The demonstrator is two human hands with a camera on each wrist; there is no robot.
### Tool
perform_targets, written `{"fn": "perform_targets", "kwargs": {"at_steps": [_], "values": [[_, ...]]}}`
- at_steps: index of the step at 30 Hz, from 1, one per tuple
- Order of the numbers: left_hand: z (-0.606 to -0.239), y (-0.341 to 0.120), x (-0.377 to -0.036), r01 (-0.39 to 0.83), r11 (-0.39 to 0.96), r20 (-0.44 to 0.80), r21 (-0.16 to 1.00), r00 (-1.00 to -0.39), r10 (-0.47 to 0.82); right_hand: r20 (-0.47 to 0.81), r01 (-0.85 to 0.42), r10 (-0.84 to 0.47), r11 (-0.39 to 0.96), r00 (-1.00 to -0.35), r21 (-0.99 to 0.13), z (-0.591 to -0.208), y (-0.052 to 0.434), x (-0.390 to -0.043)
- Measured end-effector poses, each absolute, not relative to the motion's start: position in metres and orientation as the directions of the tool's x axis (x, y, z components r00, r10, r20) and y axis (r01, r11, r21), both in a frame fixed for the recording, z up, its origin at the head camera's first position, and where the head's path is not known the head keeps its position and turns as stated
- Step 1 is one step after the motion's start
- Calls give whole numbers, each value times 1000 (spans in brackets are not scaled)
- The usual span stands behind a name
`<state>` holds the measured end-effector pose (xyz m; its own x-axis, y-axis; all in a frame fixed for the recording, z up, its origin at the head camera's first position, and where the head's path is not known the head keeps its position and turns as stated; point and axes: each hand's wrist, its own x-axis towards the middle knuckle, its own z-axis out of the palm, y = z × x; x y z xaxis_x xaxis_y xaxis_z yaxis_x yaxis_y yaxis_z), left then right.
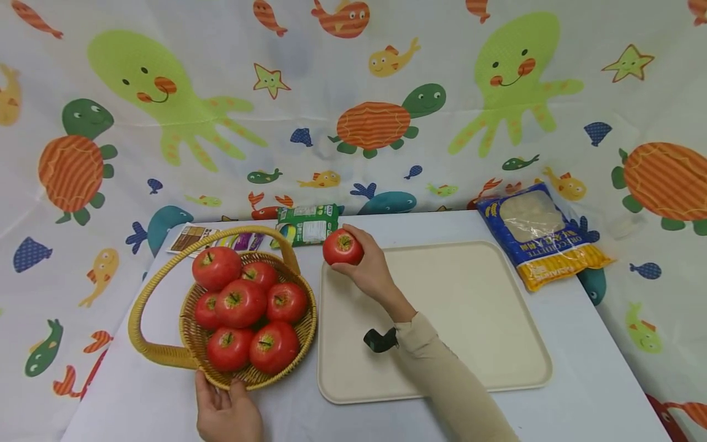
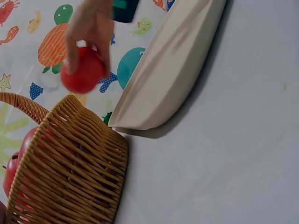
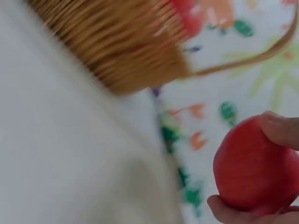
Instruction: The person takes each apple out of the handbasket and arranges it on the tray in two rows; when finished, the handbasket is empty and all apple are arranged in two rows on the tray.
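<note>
A red apple (image 1: 339,248) is held in my right hand (image 1: 367,264), raised over the far left corner of a beige tray (image 1: 469,319). In the right wrist view, the thumb and fingers grip the apple (image 3: 254,168) from opposite sides. My left hand (image 1: 229,414) holds the near rim of a wicker basket (image 1: 306,344), close to the foot of its handle. Several more red apples (image 1: 240,304) are piled inside this basket. The left wrist view shows the basket's woven side (image 2: 79,172) and the held apple (image 2: 83,72), slightly blurred.
Behind the basket lie a green packet (image 1: 309,225), a purple packet (image 1: 245,241) and a brown-and-white packet (image 1: 190,238). A blue and yellow pasta bag (image 1: 544,258) lies beyond the tray's right edge. A cartoon-printed curtain (image 1: 309,110) hangs behind the white table (image 1: 298,417).
</note>
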<state>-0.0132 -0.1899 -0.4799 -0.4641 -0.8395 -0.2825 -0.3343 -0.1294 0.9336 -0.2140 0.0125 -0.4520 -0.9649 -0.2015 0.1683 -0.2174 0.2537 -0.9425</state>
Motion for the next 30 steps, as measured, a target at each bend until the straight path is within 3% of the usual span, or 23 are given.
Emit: {"fn": "perform_targets", "kwargs": {"at_steps": [6, 17, 24, 30], "values": [[-480, -191, -12, -280, -124, -248, 952, -467, -849, 115, -198, -229, 385, -967, -901, -488, 7, -227], [-479, -197, -15, -112, -242, -267, 964, -394, -880, 90, -195, -268, 399, -959, -896, -501, -1, -235], [-479, -207, -14, -150, -293, -329, 944, -381, -864, 69, -201, -305, 426, -950, -882, -501, -6, -239], [-475, -211, -14, -113, -324, -342, 939, -384, -857, 49, -215, -316, 517, -947, -829, -498, -4, -237]]}}
